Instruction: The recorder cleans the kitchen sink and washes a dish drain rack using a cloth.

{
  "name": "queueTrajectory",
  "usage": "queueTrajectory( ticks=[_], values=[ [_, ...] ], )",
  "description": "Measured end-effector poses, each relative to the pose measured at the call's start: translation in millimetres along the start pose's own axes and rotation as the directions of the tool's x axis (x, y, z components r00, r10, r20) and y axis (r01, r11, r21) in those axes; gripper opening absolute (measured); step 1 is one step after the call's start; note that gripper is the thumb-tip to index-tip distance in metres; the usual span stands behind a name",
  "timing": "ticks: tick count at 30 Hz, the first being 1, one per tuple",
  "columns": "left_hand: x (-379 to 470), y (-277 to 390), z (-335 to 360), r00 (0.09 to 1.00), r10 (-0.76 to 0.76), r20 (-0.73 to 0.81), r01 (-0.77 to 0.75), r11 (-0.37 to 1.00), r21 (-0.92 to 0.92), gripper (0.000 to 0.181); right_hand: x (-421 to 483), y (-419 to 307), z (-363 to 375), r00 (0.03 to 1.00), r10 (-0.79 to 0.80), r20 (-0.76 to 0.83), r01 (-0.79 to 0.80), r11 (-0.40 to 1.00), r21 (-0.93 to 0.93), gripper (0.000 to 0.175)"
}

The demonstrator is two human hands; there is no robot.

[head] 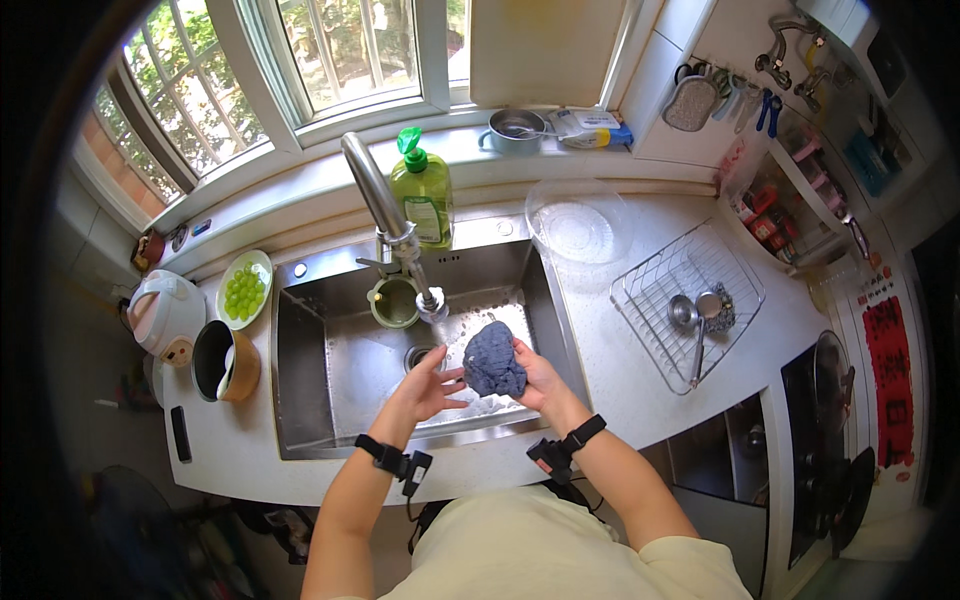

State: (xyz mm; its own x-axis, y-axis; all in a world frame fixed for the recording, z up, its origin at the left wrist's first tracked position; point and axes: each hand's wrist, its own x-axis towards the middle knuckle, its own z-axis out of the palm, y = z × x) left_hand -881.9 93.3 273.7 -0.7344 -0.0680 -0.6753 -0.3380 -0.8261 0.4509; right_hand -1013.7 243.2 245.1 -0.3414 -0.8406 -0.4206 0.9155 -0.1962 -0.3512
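Note:
A crumpled dark blue-grey cloth [493, 361] is held over the right part of the stainless steel sink [360, 360]. My right hand [536, 375] grips it from its right side. Just left of the cloth, my left hand [431, 386] has its fingers spread and holds nothing. Above both hands arches the steel faucet [375, 187], its spray head [433, 306] pointing down into the basin. A green strainer cup [395, 301] sits beside the faucet. The drain [421, 358] lies partly behind my left hand, and whitish suds show on the basin floor near the cloth.
Left of the sink are a plate of green grapes [245, 290], a pot [244, 367], a rice cooker [165, 315] and a phone [181, 434]. A soap bottle [424, 199] stands behind it. On the right are a clear plastic lid [577, 225] and a wire rack [645, 300] holding ladles.

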Motion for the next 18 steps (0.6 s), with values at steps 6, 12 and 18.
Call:
queueTrajectory(
  ticks=[6, 12, 18],
  values=[
    [57, -40, 37, 0.973, 0.132, 0.19, -0.041, 0.907, -0.42, 0.037, -19, -31, 17, 0.991, 0.135, -0.001, -0.128, 0.939, -0.32, 0.036],
    [81, -58, 40, 0.976, 0.205, 0.07, -0.14, 0.843, -0.519, 0.031, -62, -166, -11, 0.984, -0.128, 0.124, 0.126, 0.013, -0.992, 0.033],
    [80, -57, 41, 0.962, 0.273, -0.025, -0.255, 0.856, -0.449, 0.03, -101, -299, -79, 0.933, -0.338, -0.125, -0.336, -0.688, -0.643, 0.048]
  ],
)
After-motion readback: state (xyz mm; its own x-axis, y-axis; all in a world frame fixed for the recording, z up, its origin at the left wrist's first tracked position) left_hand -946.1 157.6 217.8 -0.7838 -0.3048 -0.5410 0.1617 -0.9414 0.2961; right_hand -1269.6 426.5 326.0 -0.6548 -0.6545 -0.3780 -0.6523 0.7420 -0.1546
